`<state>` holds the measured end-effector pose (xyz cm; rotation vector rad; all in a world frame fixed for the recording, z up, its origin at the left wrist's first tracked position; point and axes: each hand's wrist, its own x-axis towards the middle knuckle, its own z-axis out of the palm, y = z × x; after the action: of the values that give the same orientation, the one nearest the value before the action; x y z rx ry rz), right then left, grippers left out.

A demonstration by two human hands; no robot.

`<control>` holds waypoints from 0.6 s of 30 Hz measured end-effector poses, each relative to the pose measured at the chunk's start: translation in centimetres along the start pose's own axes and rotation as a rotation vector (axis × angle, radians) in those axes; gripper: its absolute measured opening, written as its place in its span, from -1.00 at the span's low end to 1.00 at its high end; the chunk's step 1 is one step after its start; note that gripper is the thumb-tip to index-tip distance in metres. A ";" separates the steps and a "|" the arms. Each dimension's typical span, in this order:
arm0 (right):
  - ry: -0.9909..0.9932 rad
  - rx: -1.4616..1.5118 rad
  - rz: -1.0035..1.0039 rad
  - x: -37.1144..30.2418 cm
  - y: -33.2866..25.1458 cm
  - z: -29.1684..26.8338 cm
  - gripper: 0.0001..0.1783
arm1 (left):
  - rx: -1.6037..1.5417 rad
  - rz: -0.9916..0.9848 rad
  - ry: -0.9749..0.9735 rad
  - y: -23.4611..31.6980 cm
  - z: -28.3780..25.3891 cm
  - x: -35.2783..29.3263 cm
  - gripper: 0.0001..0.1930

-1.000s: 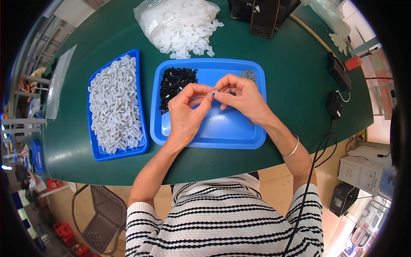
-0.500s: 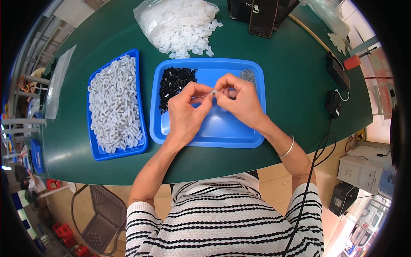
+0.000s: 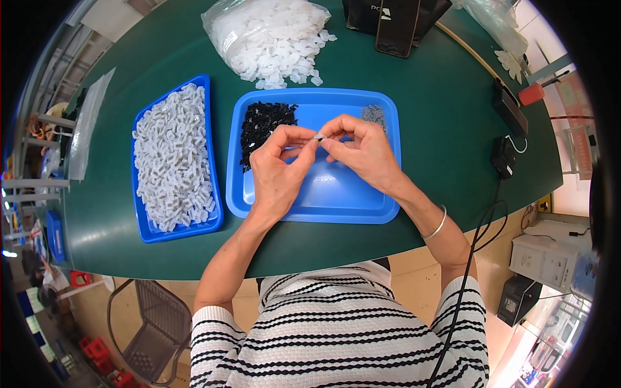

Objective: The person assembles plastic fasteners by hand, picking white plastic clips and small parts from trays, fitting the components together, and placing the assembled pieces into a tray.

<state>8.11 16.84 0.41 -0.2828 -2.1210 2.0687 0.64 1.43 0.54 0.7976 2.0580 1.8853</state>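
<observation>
Over the light-blue tray (image 3: 336,212), both hands meet fingertip to fingertip. My left hand (image 3: 279,173) is closed in a pinch on a tiny pale plastic part (image 3: 317,136). A dark spot shows on that part, by the fingertips of my right hand (image 3: 367,155), which is closed in a pinch too. What the right fingers grip is too small to name. Small black plastic pieces (image 3: 266,123) lie heaped at the tray's left end, partly behind my left hand. A little pile of grey pieces (image 3: 374,115) sits in its far right corner.
Left of the tray, a darker blue tray (image 3: 218,216) is full of pale grey plastic parts (image 3: 173,158). Behind, a clear bag (image 3: 223,32) spills white translucent pieces. A phone (image 3: 396,29) leans at the back; black adapters (image 3: 504,157) and a cable lie at right.
Both hands have shifted slightly, the left one a little to the left. A dark spot now shows at the pale part between the fingertips.
</observation>
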 end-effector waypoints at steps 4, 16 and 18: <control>0.008 0.000 0.021 -0.1 -0.1 0.1 -0.92 | -0.002 -0.001 -0.006 -0.1 0.0 -0.1 -0.87; -0.093 -0.366 -0.090 0.0 -2.2 -3.0 -0.89 | 0.428 0.245 -0.053 -0.1 -0.2 0.3 -0.79; -0.073 -0.493 -0.134 -1.4 -3.6 -5.1 -0.91 | 0.332 0.061 -0.047 0.1 -0.9 0.3 -0.82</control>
<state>10.62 21.35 4.12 -0.1190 -2.5918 1.4815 -0.04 0.86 0.86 0.9782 2.3760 1.5549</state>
